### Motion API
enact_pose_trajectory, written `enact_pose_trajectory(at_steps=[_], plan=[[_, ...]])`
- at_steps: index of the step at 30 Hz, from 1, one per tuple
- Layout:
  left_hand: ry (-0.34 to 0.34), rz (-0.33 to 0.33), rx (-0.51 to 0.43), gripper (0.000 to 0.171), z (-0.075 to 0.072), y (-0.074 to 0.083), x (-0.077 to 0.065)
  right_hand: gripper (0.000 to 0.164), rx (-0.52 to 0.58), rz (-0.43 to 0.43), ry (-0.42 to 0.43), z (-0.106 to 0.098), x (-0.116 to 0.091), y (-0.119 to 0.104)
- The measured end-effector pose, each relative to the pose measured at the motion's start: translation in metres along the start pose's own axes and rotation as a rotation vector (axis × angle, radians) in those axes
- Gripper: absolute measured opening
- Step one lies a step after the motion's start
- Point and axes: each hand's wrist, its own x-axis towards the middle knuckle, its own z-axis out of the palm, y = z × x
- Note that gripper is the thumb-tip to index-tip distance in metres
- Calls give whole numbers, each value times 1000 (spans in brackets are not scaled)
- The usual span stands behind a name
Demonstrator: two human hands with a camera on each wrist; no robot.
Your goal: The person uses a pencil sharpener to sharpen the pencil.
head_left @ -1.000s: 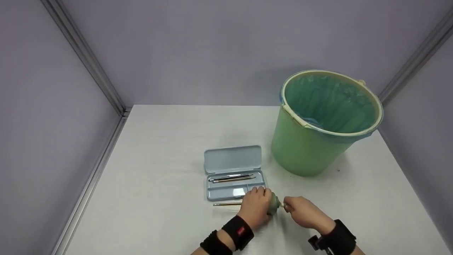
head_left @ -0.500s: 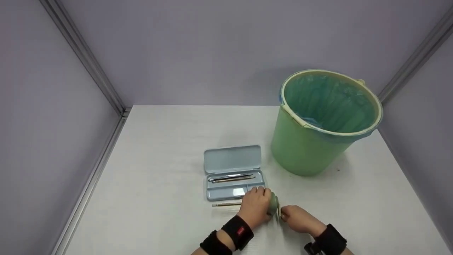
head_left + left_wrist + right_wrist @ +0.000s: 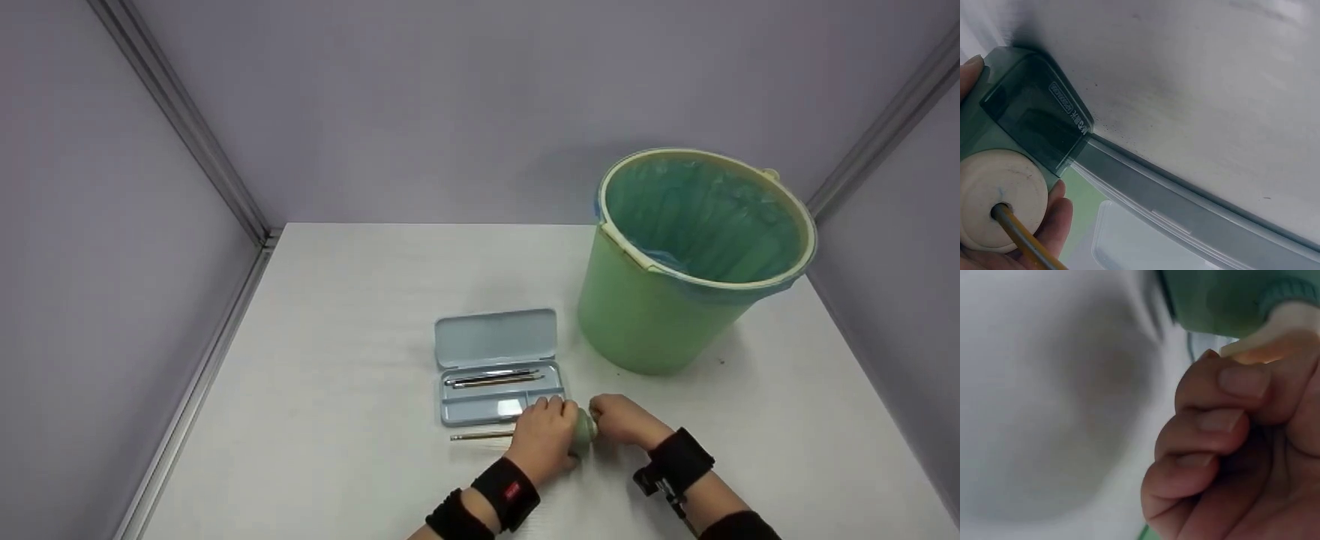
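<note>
My left hand [image 3: 540,442] grips a green pencil sharpener [image 3: 583,433] on the white table, fingers over its top. In the left wrist view the sharpener has a dark see-through shavings drawer [image 3: 1033,112] and a cream round front [image 3: 1010,185]. A pencil [image 3: 480,435] sticks into the hole there and points left in the head view. At the sharpener's other end, my right hand [image 3: 624,421] holds the cream crank handle [image 3: 1294,326] in curled fingers. Part of the crank is hidden behind those fingers.
Just behind the left hand lies an opened blue-grey pencil case [image 3: 495,337], with several pencils [image 3: 495,378] in its back compartment. A large green bin [image 3: 645,322] with a bag liner stands at the back right. Grey walls [image 3: 450,112] enclose the table.
My right hand has gone round with the crank, first down toward the front edge, then up and left close to the sharpener. The left hand, sharpener and pencil have stayed in place.
</note>
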Motion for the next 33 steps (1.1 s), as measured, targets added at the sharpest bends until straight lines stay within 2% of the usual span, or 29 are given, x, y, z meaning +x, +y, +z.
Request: enact_pose_trajectory(at_steps=[4, 9, 13, 17, 21, 25, 29, 33], plan=[[9, 4, 9, 66, 0, 0, -1, 22, 1, -82, 55, -17, -8, -8], [21, -1, 2, 63, -1, 0, -2, 22, -14, -147, 34, -30, -34, -18], [21, -9, -3, 64, -1, 1, -3, 20, 8, -130, -27, -24, -54, -19], [31, -9, 1, 66, -1, 1, -3, 19, 54, -69, -81, -7, -65, -14], [60, -8, 16, 66, 0, 1, -3, 19, 74, -2, -97, 12, -62, -8], [72, -13, 17, 66, 0, -1, -2, 19, 74, 70, -82, 23, -50, -4], [36, -22, -1, 66, -2, -1, -3, 16, 71, 102, -40, 27, -37, -2], [-19, -20, 47, 80, -6, 0, -3, 14, 66, 61, 27, 26, -26, 1]])
